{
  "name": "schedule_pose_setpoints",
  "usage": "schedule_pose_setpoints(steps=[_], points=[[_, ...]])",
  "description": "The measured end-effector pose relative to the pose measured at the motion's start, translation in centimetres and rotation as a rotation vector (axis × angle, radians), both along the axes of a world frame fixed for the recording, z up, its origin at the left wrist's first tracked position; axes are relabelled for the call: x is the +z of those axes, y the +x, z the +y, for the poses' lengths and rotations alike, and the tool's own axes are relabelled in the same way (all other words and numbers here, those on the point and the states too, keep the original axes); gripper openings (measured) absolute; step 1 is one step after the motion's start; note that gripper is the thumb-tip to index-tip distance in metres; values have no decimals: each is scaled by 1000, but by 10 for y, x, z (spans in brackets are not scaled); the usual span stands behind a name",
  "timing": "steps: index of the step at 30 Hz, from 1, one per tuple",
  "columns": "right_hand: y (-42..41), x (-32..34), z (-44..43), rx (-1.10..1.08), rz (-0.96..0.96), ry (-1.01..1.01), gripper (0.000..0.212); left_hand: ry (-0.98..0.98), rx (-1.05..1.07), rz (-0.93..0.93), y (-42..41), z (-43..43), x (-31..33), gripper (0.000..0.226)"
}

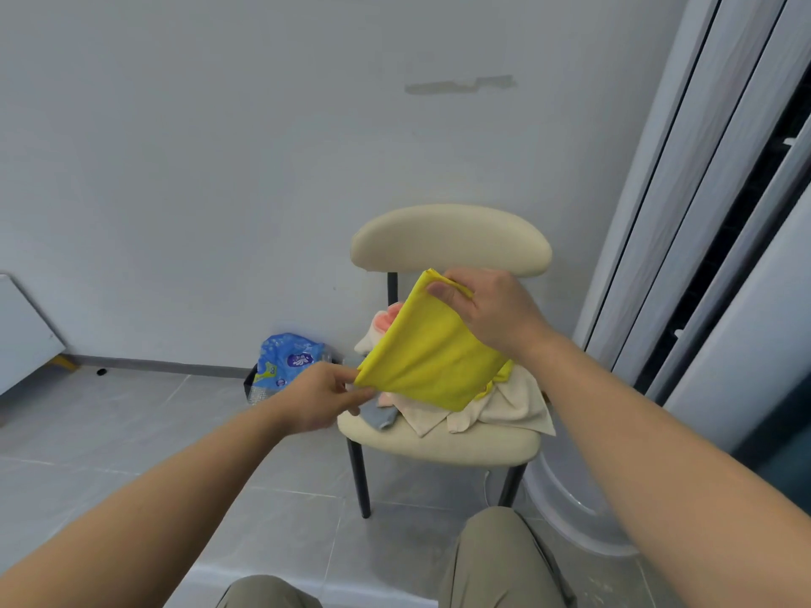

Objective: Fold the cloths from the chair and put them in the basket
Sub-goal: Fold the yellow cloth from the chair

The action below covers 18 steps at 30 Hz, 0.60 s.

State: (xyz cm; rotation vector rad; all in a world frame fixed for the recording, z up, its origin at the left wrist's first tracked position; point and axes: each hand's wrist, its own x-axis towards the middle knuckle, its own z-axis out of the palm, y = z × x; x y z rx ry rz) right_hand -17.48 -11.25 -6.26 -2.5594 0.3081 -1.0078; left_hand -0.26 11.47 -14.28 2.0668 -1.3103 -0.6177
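Yellow cloth [432, 357] held taut in the air above the chair [447, 441]: right hand [487, 309] pinches its upper corner, left hand [322, 397] its lower corner. Heaped cloths [496, 405] overhang the seat's right edge. Open tiled floor [131, 432] lies left.

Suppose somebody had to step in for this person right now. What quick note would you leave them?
The left hand pinches the lower corner of the yellow cloth.
The right hand pinches its top corner; the cloth hangs in the air over the chair, seemingly doubled over.
On the seat: a heap with a cream cloth, a pink cloth and a grey-blue cloth, unfolded.
A dark container with a blue packet stands on the floor left of the chair; possibly the basket.
Nothing visibly finished yet.
Left to do: finish folding the yellow one, put it away, then the heap.
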Motion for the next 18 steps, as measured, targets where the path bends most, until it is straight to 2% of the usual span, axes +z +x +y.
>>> schedule_pose_setpoints(steps=[2,5,8,12,14,18], points=[[-1,-3,-4,7,-28,18,54,-25,-8,-36,2,3,1,14],[0,-8,-2,-9,-40,74,53,-89,-169,-269,-7,1,7,17],[0,-4,-1,-14,-39,123,38,-107,-337,-368,-21,-4,13,12],[-2,2,-1,-7,-10,131,31,21,-336,-298,-23,-12,9,12],[-5,2,-4,-3,-10,122,31,4,-193,-162,-18,-13,10,18],[-9,-1,-16,-18,-24,185,33,-42,31,30,-12,-11,14,12]])
